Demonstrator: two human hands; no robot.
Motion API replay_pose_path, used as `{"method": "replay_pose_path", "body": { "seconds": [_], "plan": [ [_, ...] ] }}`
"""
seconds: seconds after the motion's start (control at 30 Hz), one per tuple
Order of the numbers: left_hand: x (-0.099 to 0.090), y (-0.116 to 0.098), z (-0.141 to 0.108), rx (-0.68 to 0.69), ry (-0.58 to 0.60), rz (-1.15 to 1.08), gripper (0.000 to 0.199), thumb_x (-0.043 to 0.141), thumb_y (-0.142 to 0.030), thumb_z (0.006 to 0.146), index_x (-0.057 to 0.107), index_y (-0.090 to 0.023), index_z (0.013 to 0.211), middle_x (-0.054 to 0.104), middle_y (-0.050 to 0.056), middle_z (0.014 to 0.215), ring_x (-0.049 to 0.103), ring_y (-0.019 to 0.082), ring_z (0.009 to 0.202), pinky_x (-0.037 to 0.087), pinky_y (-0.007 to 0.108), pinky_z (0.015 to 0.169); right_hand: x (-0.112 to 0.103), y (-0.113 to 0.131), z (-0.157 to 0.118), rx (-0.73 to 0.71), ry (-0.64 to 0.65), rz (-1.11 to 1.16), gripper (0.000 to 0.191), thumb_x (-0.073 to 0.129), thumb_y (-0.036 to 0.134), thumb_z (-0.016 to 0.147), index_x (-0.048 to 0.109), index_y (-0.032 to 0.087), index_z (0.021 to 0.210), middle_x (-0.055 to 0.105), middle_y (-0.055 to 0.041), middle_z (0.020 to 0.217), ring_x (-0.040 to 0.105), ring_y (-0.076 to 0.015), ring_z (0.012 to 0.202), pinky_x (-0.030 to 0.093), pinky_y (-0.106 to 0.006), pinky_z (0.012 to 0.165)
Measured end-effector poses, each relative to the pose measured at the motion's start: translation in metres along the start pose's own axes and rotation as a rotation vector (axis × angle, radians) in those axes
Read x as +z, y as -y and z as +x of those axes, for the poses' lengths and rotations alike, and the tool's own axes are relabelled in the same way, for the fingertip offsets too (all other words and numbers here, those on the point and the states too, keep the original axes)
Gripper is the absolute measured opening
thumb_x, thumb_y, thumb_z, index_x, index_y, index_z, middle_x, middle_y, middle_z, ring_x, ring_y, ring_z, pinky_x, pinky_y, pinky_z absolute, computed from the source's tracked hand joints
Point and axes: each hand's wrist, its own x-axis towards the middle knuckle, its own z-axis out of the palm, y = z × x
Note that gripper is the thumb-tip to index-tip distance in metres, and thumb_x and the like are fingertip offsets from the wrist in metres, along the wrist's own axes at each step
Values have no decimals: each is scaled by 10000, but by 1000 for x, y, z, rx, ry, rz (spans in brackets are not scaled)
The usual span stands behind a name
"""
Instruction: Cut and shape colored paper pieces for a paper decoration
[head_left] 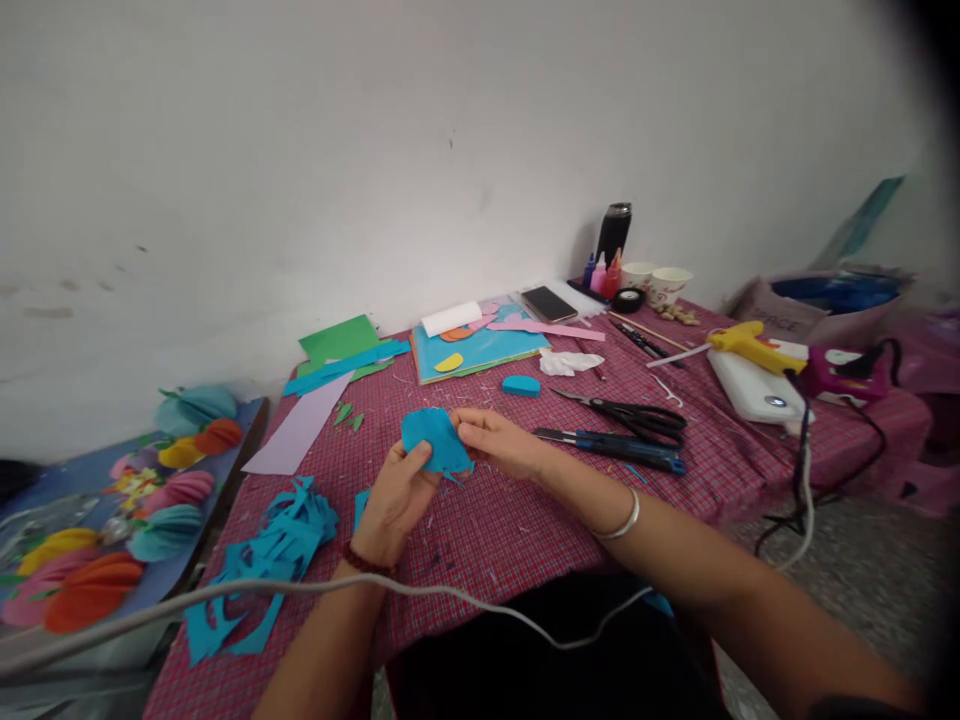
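From here I see left hand (400,497) and right hand (510,443) pinching blue paper (433,430) left of the cutter (630,451), apparently to steady it.

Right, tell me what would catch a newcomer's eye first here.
Likely first is the bright blue paper piece between the left hand and right hand, above the red checked tablecloth. The yellow glue gun stands out too, lying on a white device at the table's right. Lower left, a tangled heap of blue paper scraps draws the eye.
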Motion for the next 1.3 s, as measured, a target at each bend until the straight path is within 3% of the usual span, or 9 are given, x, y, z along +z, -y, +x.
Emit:
{"method": "replay_pose_path", "body": {
  "seconds": [0.27,0.47,0.73,0.8,0.93,1.0,1.1,1.3],
  "plan": [
    [-3,4,-1,-25,22,-82,185,806,-234,628,680,-153,737,700,-9,691,616,97,593,522,230,654,7,1,-1,7,-46,103,457,687,577,695,504,158,715,489,69,574,445,-56,490,349,-185,495],
    [-4,6,-1,-38,8,-74,214,821,-243,603,670,-153,725,695,-9,684,616,109,595,527,289,741,7,2,-2,31,-65,111,468,690,588,678,505,159,712,477,75,564,423,-58,486,334,-192,490],
    [-8,5,-1,-51,21,-71,228,825,-264,598,668,-162,728,700,-12,697,618,107,597,529,288,734,8,-1,0,35,-73,169,429,691,536,711,484,162,662,449,77,544,395,-54,479,324,-194,491],
    [-8,5,-2,-44,23,-76,223,826,-259,598,668,-169,727,704,-11,716,620,109,609,524,275,713,9,-3,2,-7,-123,154,401,724,500,687,503,165,698,464,75,556,409,-60,488,334,-195,492],
    [-6,6,-2,-42,33,-76,248,825,-259,601,681,-169,782,713,3,762,630,121,654,510,251,685,13,-1,3,-133,-210,143,389,745,379,693,511,208,953,492,85,608,415,-73,495,335,-193,483],
    [-5,7,-2,-37,36,-71,240,821,-257,610,680,-167,781,714,-2,763,633,114,661,504,231,669,14,1,1,-169,-222,114,316,716,343,724,513,210,927,491,81,622,411,-74,509,333,-194,497],
    [-4,8,-3,-54,24,-67,220,820,-251,612,674,-160,750,707,-15,717,627,103,627,497,216,632,13,6,-3,-156,-194,31,244,662,382,767,536,172,773,483,56,629,415,-77,552,331,-202,535],
    [-3,8,-7,-75,31,-48,238,826,-273,602,675,-160,748,715,-4,734,626,116,614,493,243,627,10,12,-6,-147,-105,-86,419,654,552,735,514,160,693,452,49,607,404,-85,564,318,-213,537]
  ]
}}
